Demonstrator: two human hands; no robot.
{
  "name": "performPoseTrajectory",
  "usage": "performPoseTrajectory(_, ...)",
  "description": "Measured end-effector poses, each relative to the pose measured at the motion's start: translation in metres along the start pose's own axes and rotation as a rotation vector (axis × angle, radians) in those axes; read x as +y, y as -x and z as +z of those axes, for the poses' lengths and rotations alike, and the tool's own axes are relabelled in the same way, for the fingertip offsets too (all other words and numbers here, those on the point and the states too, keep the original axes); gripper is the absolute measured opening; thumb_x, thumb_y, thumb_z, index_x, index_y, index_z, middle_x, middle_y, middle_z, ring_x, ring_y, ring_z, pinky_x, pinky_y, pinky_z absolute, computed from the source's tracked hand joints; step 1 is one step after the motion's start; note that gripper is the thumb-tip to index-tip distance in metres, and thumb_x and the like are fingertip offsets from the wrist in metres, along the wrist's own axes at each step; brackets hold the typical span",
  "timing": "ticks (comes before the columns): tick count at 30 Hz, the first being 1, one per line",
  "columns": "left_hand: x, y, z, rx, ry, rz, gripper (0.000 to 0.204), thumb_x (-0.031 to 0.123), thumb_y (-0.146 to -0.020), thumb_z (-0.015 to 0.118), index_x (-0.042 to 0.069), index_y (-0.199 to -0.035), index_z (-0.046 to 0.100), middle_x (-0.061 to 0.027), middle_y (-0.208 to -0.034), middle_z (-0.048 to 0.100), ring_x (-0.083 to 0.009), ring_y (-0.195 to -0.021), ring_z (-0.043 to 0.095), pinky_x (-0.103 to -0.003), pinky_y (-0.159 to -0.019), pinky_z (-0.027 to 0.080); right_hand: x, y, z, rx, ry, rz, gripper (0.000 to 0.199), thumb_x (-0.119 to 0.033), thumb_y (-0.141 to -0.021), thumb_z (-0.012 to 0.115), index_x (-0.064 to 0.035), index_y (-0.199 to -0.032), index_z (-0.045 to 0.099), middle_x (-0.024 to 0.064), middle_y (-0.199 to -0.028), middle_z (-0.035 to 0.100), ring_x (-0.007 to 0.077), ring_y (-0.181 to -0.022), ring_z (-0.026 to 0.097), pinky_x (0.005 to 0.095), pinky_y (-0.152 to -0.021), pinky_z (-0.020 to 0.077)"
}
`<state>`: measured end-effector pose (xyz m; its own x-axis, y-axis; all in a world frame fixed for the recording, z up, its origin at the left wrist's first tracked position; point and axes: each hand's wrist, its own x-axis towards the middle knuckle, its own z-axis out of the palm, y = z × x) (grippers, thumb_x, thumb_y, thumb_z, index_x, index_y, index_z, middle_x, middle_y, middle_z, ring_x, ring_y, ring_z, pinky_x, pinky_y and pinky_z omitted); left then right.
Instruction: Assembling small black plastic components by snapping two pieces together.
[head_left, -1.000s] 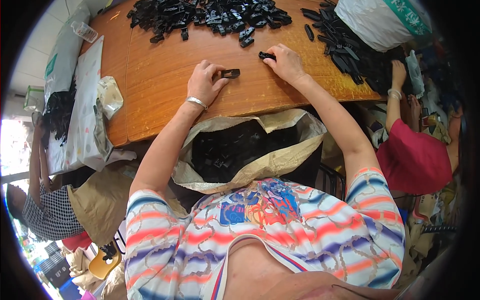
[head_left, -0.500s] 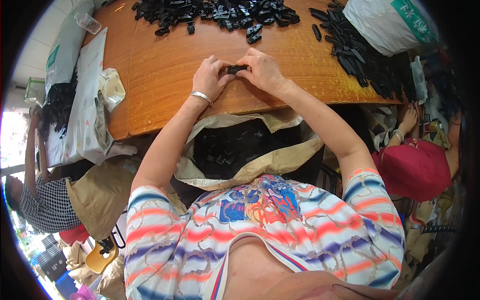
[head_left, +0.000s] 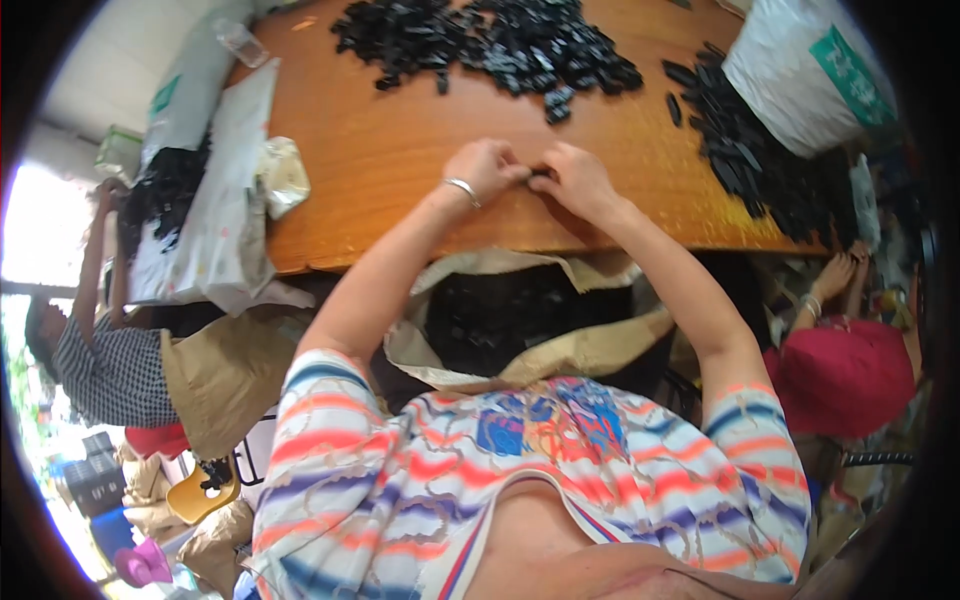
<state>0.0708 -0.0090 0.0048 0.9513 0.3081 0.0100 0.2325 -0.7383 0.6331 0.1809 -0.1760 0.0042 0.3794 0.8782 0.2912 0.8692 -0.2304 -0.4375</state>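
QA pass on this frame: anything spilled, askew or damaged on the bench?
Nothing stands out. Both hands, left hand and right hand, meet over a small black part at the wooden table edge; loose black parts lie heaped but stay on the table.

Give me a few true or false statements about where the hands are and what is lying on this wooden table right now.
1. The left hand and right hand meet over the wooden table, pinching a small black part between them. True.
2. The left wrist is bare. False: a silver bracelet circles it.
3. A heap of black parts lies at the table's far side. True.
4. The open paper sack below the table edge holds white pieces. False: what shows inside it is dark.
5. A white bag sits at the table's right end. True.
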Motion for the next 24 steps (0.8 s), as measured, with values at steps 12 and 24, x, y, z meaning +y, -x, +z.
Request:
performPoseTrajectory(12, -0.089, -0.105, -0.057, 0.504, -0.259, -0.325, 0.057, 0.046, -0.079, 0.069, 0.007, -0.119, 0.058, -0.0205, -0.118, 0.059, -0.0354, -0.106, 0.059, -0.041, -0.092, 0.048, -0.065, 0.177, -0.045, -0.435, -0.082, 0.146, 0.019, -0.016, -0.071, 0.073, -0.0069, -0.088, 0.069, 0.0115, -0.086, 0.06, 0.0317, -0.079, 0.063, 0.042, -0.068, 0.0528)
performPoseTrajectory(24, -0.092, -0.125, -0.069, 0.276, 0.974, -0.263, 0.027, 0.008, -0.081, 0.07, -0.001, -0.105, 0.063, -0.0111, -0.093, 0.067, -0.0184, -0.083, 0.067, -0.032, -0.073, 0.059, -0.015, 0.038, -0.089, 0.165, -0.176, -0.039, 0.01, -0.014, -0.083, 0.064, -0.0054, -0.087, 0.066, 0.0133, -0.079, 0.064, 0.0307, -0.074, 0.063, 0.0384, -0.067, 0.0501)
